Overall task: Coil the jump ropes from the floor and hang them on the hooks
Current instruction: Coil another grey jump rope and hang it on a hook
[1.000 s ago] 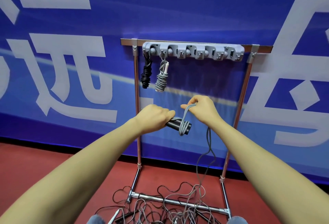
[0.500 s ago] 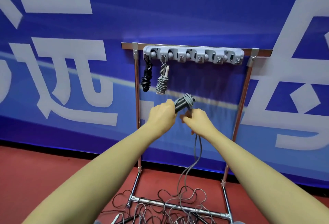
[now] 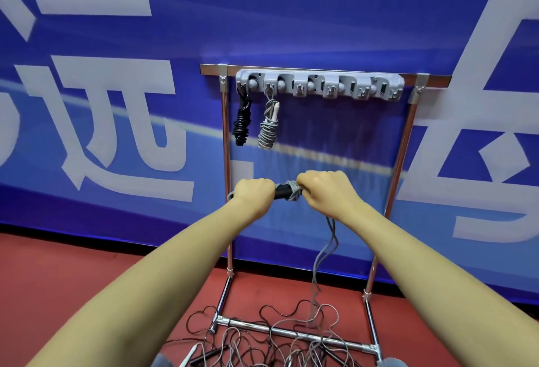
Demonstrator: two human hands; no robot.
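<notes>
In front of the chrome tube rack (image 3: 404,145), at mid height, the person's left hand (image 3: 254,195) is curled tight round the black foam rope handle (image 3: 282,190), held level. The right hand (image 3: 323,188) is fisted at the handle's right end, fingers curled on the grey cord (image 3: 324,253); a few turns of cord already sit wound on the handle betw. the fists. The rest of that cord drops from under the right hand to the red floor (image 3: 73,273).

Step in hand, by the look of it: winding rope no. 3. A black coiled rope (image 3: 242,120) and a grey coiled rope (image 3: 267,127) hang on the two leftmost hooks of the grey plastic hook strip (image 3: 319,84); hooks to the right are free. Next move prob. needs more turns, w/ slack drawn up from the loose tangle of ropes (image 3: 277,334) lying over the rack's near base bar.

Room: open space inside the frame betw. the uprights, right of the hung coils. Snag risk where cord crosses the base bar and other ropes.
</notes>
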